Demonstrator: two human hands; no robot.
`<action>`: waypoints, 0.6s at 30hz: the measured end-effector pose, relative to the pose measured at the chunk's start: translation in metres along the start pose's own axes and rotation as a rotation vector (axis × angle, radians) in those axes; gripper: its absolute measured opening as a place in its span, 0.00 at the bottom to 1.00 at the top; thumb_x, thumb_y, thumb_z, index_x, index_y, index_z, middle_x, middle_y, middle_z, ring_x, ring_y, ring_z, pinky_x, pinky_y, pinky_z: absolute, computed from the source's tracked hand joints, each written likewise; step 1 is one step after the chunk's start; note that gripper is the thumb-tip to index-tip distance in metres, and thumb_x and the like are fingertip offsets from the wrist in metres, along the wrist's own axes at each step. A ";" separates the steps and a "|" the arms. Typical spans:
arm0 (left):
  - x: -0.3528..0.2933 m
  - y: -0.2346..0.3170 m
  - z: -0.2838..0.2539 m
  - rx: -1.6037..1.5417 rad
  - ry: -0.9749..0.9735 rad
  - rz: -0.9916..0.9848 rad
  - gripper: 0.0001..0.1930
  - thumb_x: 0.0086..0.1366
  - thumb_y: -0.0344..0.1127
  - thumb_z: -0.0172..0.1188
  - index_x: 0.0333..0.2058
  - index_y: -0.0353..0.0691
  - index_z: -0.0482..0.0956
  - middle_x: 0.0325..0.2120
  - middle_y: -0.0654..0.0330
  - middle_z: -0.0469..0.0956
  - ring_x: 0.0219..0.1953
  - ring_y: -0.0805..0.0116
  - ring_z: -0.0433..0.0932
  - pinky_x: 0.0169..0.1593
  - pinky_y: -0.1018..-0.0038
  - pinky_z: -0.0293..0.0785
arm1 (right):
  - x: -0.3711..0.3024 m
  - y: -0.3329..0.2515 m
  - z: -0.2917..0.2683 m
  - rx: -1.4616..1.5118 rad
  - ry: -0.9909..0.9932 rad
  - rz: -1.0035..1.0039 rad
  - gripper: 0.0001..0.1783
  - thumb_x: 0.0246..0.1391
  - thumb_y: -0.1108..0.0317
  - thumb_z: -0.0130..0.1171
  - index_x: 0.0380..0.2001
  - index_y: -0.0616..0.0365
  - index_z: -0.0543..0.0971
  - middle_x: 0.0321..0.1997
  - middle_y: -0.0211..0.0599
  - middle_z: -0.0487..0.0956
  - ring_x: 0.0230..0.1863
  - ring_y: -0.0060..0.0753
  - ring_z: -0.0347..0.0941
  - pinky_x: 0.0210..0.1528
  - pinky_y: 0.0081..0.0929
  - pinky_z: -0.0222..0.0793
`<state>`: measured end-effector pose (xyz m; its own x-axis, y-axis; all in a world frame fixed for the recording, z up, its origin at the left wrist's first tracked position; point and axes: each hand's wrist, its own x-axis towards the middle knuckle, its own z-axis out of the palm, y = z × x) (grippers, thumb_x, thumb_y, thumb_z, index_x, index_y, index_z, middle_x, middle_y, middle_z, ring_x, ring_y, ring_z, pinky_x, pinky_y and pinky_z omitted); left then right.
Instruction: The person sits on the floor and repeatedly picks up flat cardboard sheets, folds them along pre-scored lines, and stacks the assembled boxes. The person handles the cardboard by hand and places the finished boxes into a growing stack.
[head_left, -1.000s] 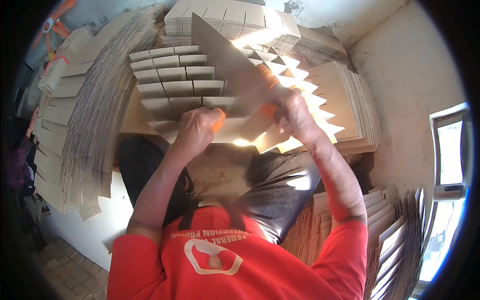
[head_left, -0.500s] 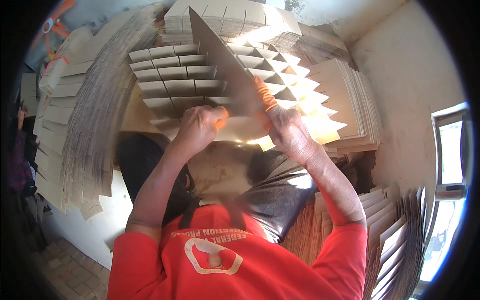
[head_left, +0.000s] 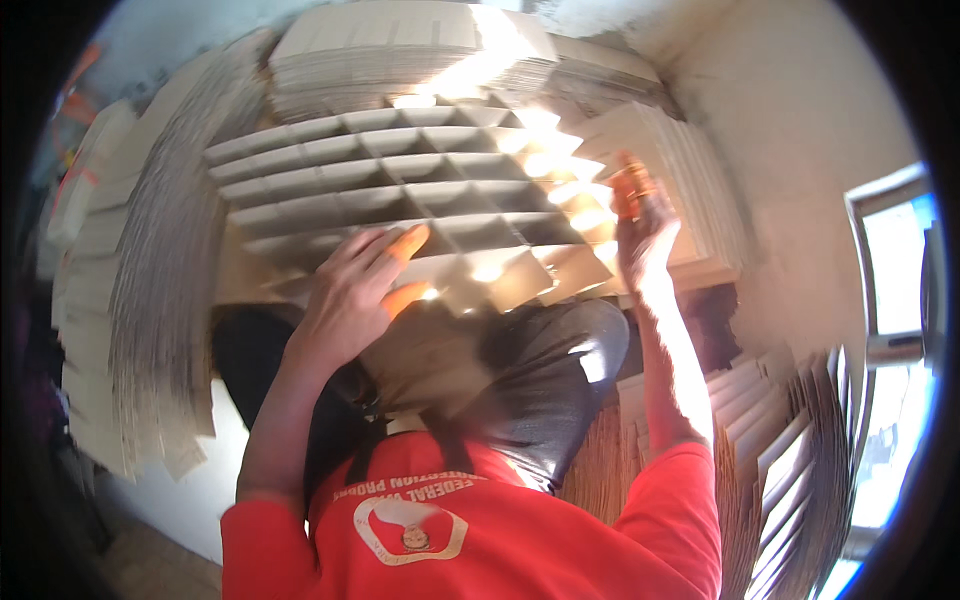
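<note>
A cardboard divider grid [head_left: 400, 170] of slotted, crossing strips lies in front of me, above my knees. My left hand [head_left: 350, 285] is at its near left edge, fingers apart, with orange covers on the thumb and a fingertip. Its index finger reaches over the nearest strip while the thumb stays on my side; whether they touch the cardboard is unclear. Beside the grid's right corner, my right hand [head_left: 648, 230] is raised and blurred, its orange-covered fingers pointing upward. Nothing shows in that hand. Sunlight glares on the grid's right-hand points.
A tall stack of cardboard strips [head_left: 165, 250] rises at the left. More stacked cardboard [head_left: 375, 45] stands behind the grid, and flat sheets [head_left: 690, 190] are piled to its right. Upright cardboard pieces [head_left: 745, 430] fill the lower right, near a bright window [head_left: 895, 270] in the wall.
The long cardboard strip that both hands held upright over the grid is no longer in them. My right hand has moved right, my left slightly left and down, and its fingers have spread.
</note>
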<state>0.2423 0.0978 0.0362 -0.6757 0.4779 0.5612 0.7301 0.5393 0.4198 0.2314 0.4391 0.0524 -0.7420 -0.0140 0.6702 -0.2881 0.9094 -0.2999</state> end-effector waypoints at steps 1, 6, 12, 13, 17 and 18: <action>0.001 0.007 -0.003 0.008 0.005 0.015 0.25 0.52 0.28 0.69 0.51 0.35 0.78 0.45 0.52 0.80 0.48 0.51 0.78 0.50 0.62 0.75 | 0.006 0.028 -0.007 -0.123 0.154 0.079 0.17 0.56 0.80 0.58 0.49 0.57 0.78 0.45 0.38 0.80 0.45 0.39 0.77 0.47 0.28 0.72; -0.014 0.017 0.002 0.028 0.107 0.020 0.28 0.50 0.27 0.71 0.53 0.32 0.77 0.47 0.51 0.79 0.50 0.49 0.77 0.53 0.61 0.74 | -0.020 0.156 -0.044 -0.742 -0.230 0.560 0.28 0.50 0.63 0.67 0.53 0.61 0.73 0.56 0.52 0.74 0.58 0.53 0.67 0.57 0.41 0.68; -0.028 0.013 -0.010 0.101 0.140 -0.032 0.26 0.49 0.24 0.72 0.49 0.30 0.78 0.42 0.50 0.81 0.45 0.50 0.79 0.48 0.63 0.77 | -0.034 0.210 -0.034 -0.789 -0.390 0.355 0.28 0.46 0.62 0.69 0.50 0.60 0.75 0.53 0.51 0.76 0.56 0.54 0.71 0.55 0.43 0.69; -0.031 0.010 -0.013 0.110 0.151 -0.034 0.25 0.49 0.24 0.72 0.49 0.30 0.79 0.42 0.50 0.81 0.45 0.51 0.79 0.48 0.63 0.77 | -0.040 0.227 -0.033 -0.726 -0.259 0.347 0.27 0.47 0.61 0.69 0.50 0.61 0.75 0.52 0.50 0.78 0.54 0.54 0.72 0.54 0.44 0.69; -0.042 0.002 -0.016 0.129 0.203 -0.059 0.23 0.49 0.24 0.71 0.47 0.31 0.79 0.41 0.50 0.81 0.44 0.52 0.79 0.47 0.63 0.77 | -0.051 0.252 -0.035 -0.672 -0.063 0.363 0.24 0.50 0.59 0.66 0.47 0.60 0.76 0.47 0.50 0.79 0.50 0.55 0.74 0.51 0.47 0.69; -0.047 0.000 -0.018 0.131 0.217 -0.068 0.23 0.49 0.24 0.71 0.46 0.31 0.79 0.40 0.51 0.81 0.43 0.53 0.80 0.47 0.63 0.76 | -0.044 0.234 -0.036 -0.678 -0.106 0.421 0.22 0.52 0.58 0.65 0.47 0.58 0.76 0.46 0.51 0.79 0.49 0.55 0.74 0.51 0.46 0.69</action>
<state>0.2761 0.0632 0.0223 -0.6745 0.2856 0.6808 0.6551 0.6568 0.3735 0.2184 0.6678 -0.0229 -0.7701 0.3775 0.5142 0.4335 0.9011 -0.0123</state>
